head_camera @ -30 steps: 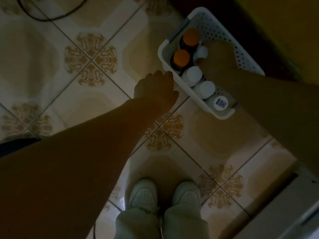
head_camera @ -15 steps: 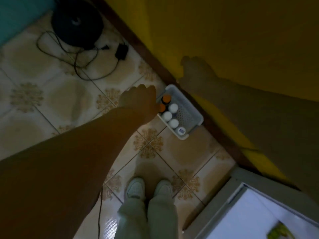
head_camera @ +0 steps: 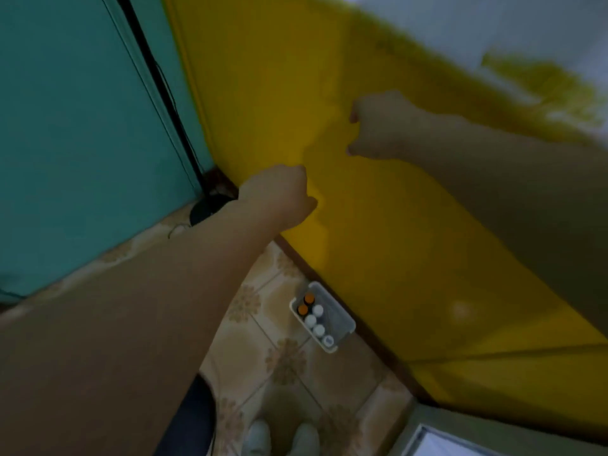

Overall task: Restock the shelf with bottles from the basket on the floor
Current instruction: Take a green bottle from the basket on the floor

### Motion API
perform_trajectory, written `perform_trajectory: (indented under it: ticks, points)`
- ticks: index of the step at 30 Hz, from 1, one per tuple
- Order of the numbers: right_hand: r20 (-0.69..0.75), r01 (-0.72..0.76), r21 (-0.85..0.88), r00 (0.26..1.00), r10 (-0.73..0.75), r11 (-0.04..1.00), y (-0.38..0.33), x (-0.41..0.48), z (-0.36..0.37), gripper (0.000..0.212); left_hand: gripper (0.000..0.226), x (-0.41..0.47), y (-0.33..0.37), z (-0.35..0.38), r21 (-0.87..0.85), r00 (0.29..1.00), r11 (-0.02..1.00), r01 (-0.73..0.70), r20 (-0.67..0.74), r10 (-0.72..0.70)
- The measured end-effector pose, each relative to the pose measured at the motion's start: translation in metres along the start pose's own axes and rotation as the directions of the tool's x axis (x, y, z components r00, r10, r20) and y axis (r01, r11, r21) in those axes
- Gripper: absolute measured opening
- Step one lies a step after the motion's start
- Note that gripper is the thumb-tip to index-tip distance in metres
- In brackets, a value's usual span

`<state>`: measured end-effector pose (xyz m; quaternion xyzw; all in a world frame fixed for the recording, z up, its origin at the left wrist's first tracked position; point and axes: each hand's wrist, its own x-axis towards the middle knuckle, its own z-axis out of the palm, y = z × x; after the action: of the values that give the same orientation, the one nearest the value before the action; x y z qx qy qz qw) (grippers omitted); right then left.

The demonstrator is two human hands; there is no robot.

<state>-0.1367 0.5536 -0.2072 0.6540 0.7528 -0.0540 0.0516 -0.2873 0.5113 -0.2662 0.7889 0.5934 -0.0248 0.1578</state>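
- The left hand (head_camera: pixel 279 195) is raised in front of a yellow wall (head_camera: pixel 378 258) with its back to the camera. Its fingers fold under, and I cannot tell whether its grip is closed on anything.
- The right hand (head_camera: pixel 378 126) is higher and to the right of the left grip, and is blurred. One fingertip and the thumb curl forward with a gap between them, but whether that grip holds anything cannot be told.
- The white basket (head_camera: pixel 345 320) stands on the floor (head_camera: pixel 250 327) well below both grips, its long side just beside the dark skirting at the foot of the yellow wall.
- The bottles (head_camera: pixel 310 320) stand upright along the basket's left side, two with orange caps at the far end and four with white caps nearer.
- The floor is pale tile with brown flower patterns at the corners.
- Left of the left grip is a teal wall (head_camera: pixel 82 143), with a black cable (head_camera: pixel 158 77) running down its edge to a dark round object (head_camera: pixel 205 209) in the corner.
- Far below the grips, at the bottom edge, are two pale shoes (head_camera: pixel 260 439).
- At the lower right corner is a grey-framed white panel (head_camera: pixel 460 442).
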Motion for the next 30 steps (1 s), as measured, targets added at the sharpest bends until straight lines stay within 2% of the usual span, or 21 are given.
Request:
perform_trajectory:
  ticks: [4,9,16,19,22,26,30]
  points:
    - [-0.072,-0.032,-0.023,0.997,0.03,0.999,0.002,-0.052,-0.077,0.04,0.046,-0.038,0.027,-0.07,0.033,0.995,0.999,-0.019,-0.098,0.022]
    - [-0.195,-0.157,0.037,0.967,0.162,0.987,0.015,-0.136,-0.149,0.036,0.047,-0.083,0.068,-0.128,0.066,0.968,0.99,-0.127,-0.208,0.138]
    - [-0.302,-0.41,0.113,0.854,0.424,0.905,0.037,-0.307,-0.218,0.04,0.043,-0.185,0.165,-0.177,0.127,0.889,0.917,-0.377,-0.229,0.397]
    - [-0.331,-0.535,0.149,0.766,0.551,0.832,0.053,-0.399,-0.24,0.04,0.041,-0.237,0.225,-0.187,0.12,0.835,0.857,-0.5,-0.196,0.515]
    - [-0.356,-0.654,0.171,0.656,0.665,0.737,0.072,-0.497,-0.256,0.04,0.041,-0.296,0.296,-0.192,0.1,0.742,0.763,-0.639,-0.183,0.645]
    - [-0.383,-0.785,0.22,0.476,0.791,0.579,0.09,-0.641,-0.263,0.037,0.041,-0.393,0.396,-0.182,0.037,0.553,0.564,-0.825,-0.153,0.819]
    - [-0.376,-0.894,0.257,0.258,0.89,0.367,0.094,-0.795,-0.251,0.035,0.037,-0.51,0.482,-0.153,0.047,0.362,0.368,-0.929,-0.094,0.927]
